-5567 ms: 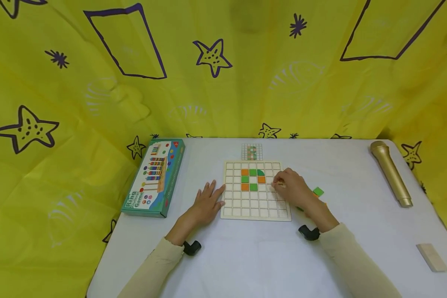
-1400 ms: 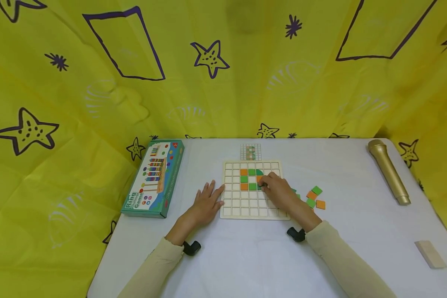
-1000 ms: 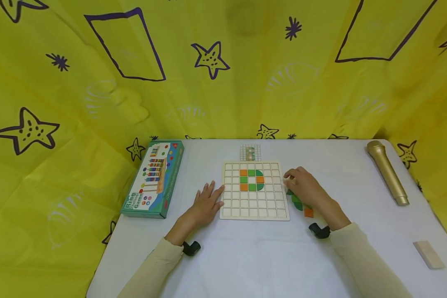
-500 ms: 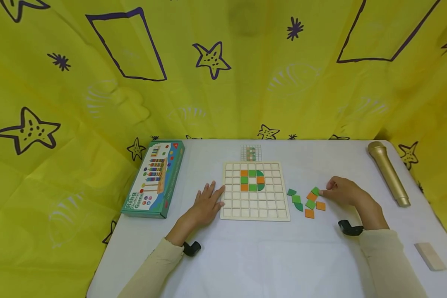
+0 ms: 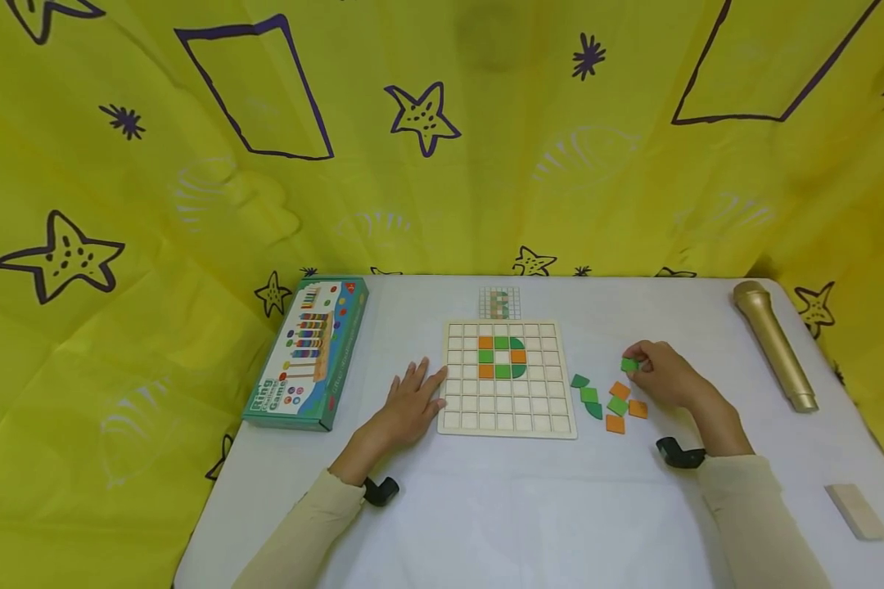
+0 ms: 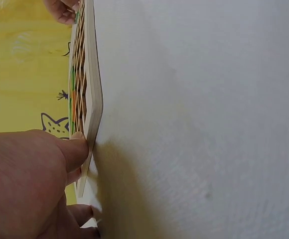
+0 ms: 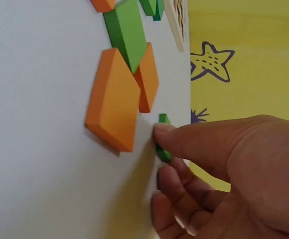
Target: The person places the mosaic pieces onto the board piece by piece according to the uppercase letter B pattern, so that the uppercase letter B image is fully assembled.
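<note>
Head view: right hand [image 5: 666, 376] pinches square green tile [image 5: 629, 365]

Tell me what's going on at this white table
A person's right hand pinches a green square tile beside a loose scatter of orange and green tiles. The left hand touches the near-left edge of a square, pale wooden grid board. On that board, eight orange and green pieces form a ring around one unfilled cell. A small card with a coloured grid pattern lies just beyond the board.
</note>
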`<control>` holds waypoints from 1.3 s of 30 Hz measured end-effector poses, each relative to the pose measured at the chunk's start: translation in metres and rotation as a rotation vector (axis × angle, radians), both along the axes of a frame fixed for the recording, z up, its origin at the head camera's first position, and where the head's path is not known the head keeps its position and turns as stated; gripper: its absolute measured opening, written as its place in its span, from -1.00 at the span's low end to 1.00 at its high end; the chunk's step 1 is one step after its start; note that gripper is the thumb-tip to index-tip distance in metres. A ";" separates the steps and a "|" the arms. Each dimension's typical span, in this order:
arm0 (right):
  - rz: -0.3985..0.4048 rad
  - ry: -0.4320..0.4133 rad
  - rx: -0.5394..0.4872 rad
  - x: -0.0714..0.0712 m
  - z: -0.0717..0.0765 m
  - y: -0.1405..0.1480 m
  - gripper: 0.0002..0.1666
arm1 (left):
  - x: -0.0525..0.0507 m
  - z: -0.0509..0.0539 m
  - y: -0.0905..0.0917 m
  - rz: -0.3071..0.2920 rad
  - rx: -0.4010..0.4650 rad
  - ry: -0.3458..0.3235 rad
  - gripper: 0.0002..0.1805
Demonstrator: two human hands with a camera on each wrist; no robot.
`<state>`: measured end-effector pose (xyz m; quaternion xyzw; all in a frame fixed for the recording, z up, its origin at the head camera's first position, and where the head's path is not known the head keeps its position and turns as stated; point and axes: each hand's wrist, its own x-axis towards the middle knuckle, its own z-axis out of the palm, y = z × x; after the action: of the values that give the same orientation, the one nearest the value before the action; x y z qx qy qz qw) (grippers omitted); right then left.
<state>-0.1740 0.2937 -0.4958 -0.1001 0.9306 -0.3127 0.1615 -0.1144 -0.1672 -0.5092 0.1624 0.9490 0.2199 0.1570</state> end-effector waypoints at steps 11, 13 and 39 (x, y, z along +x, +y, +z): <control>-0.065 0.079 -0.059 -0.003 -0.017 -0.015 -0.59 | 0.001 0.003 0.002 -0.004 -0.017 -0.003 -0.35; -0.080 0.072 -0.062 -0.004 -0.018 -0.021 -0.59 | 0.001 0.003 0.002 -0.005 -0.014 -0.003 -0.35; 0.084 0.096 -0.205 0.007 0.002 -0.145 -0.68 | 0.001 0.001 0.001 0.005 -0.023 -0.004 -0.35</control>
<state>-0.1668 0.1487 -0.4941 -0.1699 0.8955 -0.3938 0.1186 -0.1136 -0.1660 -0.5078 0.1576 0.9516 0.2099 0.1601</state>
